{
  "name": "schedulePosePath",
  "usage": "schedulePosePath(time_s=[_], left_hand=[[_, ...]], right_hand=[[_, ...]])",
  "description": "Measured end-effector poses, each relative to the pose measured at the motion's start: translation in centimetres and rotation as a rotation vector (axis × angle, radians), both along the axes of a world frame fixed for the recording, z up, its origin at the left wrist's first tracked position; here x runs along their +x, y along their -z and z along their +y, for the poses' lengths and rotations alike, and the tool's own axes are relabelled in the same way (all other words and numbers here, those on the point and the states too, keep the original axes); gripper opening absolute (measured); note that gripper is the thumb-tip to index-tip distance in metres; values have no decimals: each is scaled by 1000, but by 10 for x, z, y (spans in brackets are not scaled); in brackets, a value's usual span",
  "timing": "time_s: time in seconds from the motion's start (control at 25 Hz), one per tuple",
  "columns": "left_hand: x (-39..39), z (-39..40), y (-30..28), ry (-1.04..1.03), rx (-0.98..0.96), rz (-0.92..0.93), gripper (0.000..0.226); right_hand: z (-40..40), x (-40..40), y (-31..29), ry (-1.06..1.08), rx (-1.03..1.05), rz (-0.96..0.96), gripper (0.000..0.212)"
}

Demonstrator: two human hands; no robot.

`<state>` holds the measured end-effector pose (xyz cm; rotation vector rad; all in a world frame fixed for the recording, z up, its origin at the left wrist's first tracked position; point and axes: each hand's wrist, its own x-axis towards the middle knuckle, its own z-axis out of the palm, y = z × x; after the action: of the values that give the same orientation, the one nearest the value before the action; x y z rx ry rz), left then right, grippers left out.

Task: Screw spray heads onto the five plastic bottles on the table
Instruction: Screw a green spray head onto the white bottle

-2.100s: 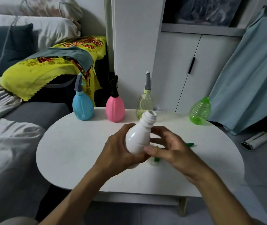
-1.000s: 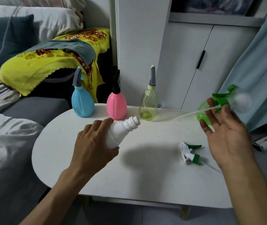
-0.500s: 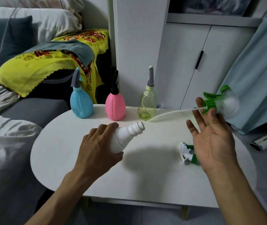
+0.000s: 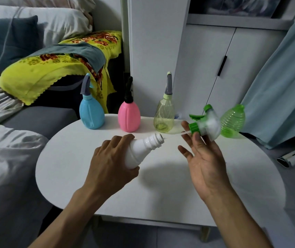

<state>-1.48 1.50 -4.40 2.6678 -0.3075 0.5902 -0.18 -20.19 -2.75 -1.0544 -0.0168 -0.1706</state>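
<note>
A white oval table (image 4: 161,199) fills the middle of the view, its top bare apart from a row of bottles along the far edge: a blue bottle (image 4: 91,114), a pink bottle (image 4: 129,116) and a pale yellow bottle (image 4: 164,116), each standing upright with a spray head already on, and further right a green bottle (image 4: 233,123) with an open neck. The left hand (image 4: 111,165) grips a white bottle (image 4: 139,152) round its body above the table, tilted so the bare threaded neck points right and up. The right hand (image 4: 204,161), palm up with fingers mostly extended, holds a green-and-white spray head (image 4: 206,125) at the fingertips, its thin tube reaching toward the white bottle's mouth; the head is blurred, so the exact hold cannot be told. The two hands are apart. Behind the table stand a white cabinet (image 4: 211,65) and, to its right, a pale blue curtain (image 4: 283,83). On the left is a grey sofa (image 4: 41,117) with a yellow blanket (image 4: 41,72) and a dark cushion (image 4: 5,42). A lint roller (image 4: 292,156) lies on the floor at right.
</note>
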Motion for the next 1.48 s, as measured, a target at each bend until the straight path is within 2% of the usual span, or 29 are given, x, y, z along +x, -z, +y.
schedulePosePath(time_s=[0.24,0.4,0.68,0.76,0.88,0.92,0.96,1.04,1.08,1.16,1.28,1.48], left_hand=[[-2,-2,1,17,11,-9,75],[-3,-5,2,28,20,-11,78],[-3,1,0,46,59,-45,73],[-2,4,-2,60,99,-62,69],[-2,7,-5,80,149,-66,68],[-3,8,-6,84,168,-67,68],[-3,9,-7,91,179,-69,68],[-4,11,-10,114,180,-72,68],[-5,13,-11,127,191,-72,69],[-6,17,-13,155,253,-76,71],[-9,22,-15,187,328,-58,74],[-11,23,-19,217,341,-55,76]], right_hand=[[16,-5,13,-87,-71,19,39],[23,-6,23,-129,-130,11,28],[20,-6,25,-113,-285,36,25],[13,-5,23,-115,-350,78,37],[5,-3,20,-29,-518,102,95],[2,-4,18,36,-659,29,100],[-2,-4,17,103,-832,-119,93],[-11,-3,13,222,-1176,-472,66],[-15,-2,9,250,-1300,-583,58],[-18,-2,6,246,-1450,-683,53],[-16,-12,11,126,-1498,-694,46],[-20,-19,12,-94,-1229,-594,39]])
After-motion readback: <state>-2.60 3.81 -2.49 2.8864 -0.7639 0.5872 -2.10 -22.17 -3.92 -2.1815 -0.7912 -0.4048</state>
